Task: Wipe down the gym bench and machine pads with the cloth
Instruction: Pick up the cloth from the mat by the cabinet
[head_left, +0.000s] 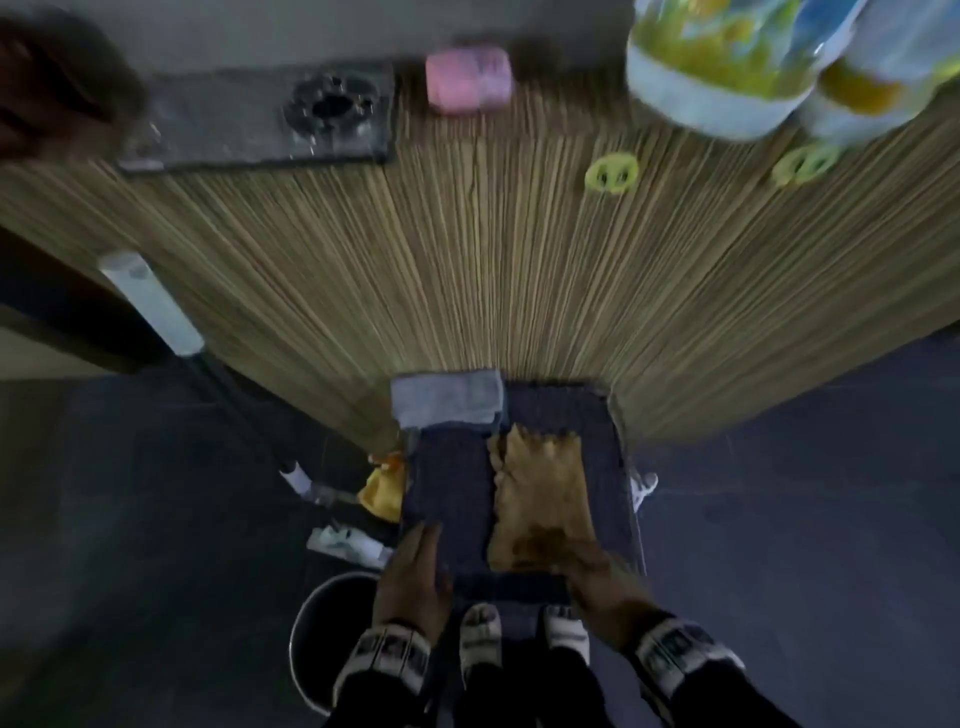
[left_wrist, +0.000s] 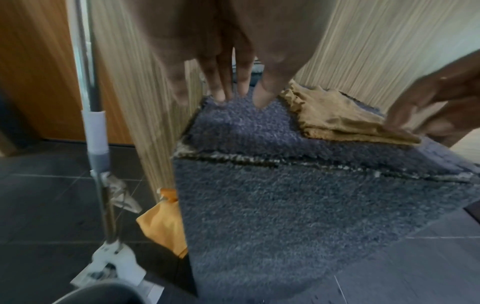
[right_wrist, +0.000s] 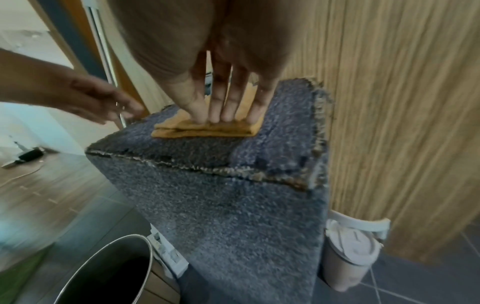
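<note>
A bench (head_left: 452, 499) covered in dark blue-grey pile stands end-on against a slatted wooden wall. A folded tan cloth (head_left: 545, 493) lies along its right half. My right hand (head_left: 582, 566) presses flat on the near end of the cloth, fingers straight and side by side (right_wrist: 226, 107) on the cloth (right_wrist: 207, 130). My left hand (head_left: 418, 556) is open over the bench's left half, its fingertips (left_wrist: 228, 90) at the pile; I cannot tell whether they touch it. In the left wrist view the cloth (left_wrist: 337, 117) lies to the right, under the right hand (left_wrist: 428, 102).
A folded grey cloth (head_left: 447, 400) lies at the bench's far left end. A metal bucket (head_left: 322, 623) stands on the dark tiles left of my feet, beside a mop handle (head_left: 156, 306) and a yellow bag (head_left: 384, 488). A white lidded container (right_wrist: 348, 253) stands right of the bench.
</note>
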